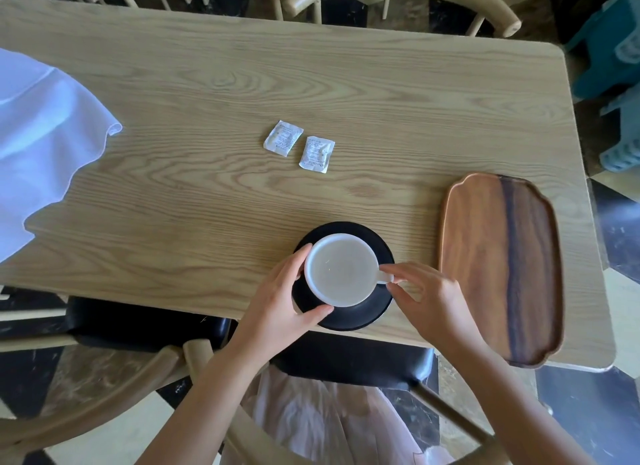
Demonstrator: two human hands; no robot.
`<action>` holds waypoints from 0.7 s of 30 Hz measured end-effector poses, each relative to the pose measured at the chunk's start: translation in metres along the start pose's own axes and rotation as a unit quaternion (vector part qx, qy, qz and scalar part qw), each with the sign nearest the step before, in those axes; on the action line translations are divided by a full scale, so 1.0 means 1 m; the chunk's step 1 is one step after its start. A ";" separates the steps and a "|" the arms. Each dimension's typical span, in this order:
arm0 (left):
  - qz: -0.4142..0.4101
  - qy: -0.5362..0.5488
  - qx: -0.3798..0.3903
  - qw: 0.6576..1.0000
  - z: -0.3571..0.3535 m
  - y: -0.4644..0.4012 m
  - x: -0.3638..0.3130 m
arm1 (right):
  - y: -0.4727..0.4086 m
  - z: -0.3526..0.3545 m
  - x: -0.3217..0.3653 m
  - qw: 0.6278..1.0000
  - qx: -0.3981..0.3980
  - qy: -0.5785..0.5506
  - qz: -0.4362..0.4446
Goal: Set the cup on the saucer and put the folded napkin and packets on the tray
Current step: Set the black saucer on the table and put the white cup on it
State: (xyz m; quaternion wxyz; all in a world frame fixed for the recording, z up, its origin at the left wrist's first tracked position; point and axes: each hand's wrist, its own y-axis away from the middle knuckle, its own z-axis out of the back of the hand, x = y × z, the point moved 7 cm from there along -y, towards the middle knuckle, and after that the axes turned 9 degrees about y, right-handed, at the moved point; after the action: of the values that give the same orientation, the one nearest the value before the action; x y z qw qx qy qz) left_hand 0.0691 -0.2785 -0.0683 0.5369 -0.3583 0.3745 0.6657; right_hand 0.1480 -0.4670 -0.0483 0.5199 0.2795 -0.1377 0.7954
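Observation:
A white cup (341,269) stands on the black saucer (360,315) near the table's front edge. My left hand (280,298) wraps the cup's left side, thumb at its near rim. My right hand (427,296) pinches the cup's handle (385,277) on the right. Two white packets (283,138) (317,153) lie side by side at mid-table. A white cloth napkin (41,145) lies spread and rumpled at the far left, partly out of frame. The brown wooden tray (502,267) sits empty at the right, close to the table's corner.
The light wooden table (207,194) has chairs along its far side (398,0) and a dark-seated chair (138,322) below its front edge. Teal plastic stools (616,66) stand off the right end.

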 end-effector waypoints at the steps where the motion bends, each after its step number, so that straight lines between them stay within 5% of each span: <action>1: -0.003 -0.001 0.000 1.000 0.000 0.000 0.000 | 0.000 0.001 0.000 1.000 -0.003 0.000 0.003; 12: 0.005 0.004 0.004 1.000 -0.001 0.002 -0.002 | -0.002 0.001 0.000 1.000 0.030 0.008 -0.002; 17: 0.055 -0.063 0.037 0.996 0.017 0.005 -0.009 | -0.012 0.019 0.012 0.998 0.060 0.032 -0.015; 21: 0.037 -0.147 -0.009 0.988 0.056 0.005 -0.036 | -0.029 0.040 0.065 0.993 0.079 0.080 0.045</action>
State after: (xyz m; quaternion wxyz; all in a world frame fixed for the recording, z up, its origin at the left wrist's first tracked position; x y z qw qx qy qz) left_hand 0.0662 -0.2458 -0.0099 0.5581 -0.2472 0.2979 0.7340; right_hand 0.1663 -0.4263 0.0206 0.4691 0.2486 -0.0447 0.8463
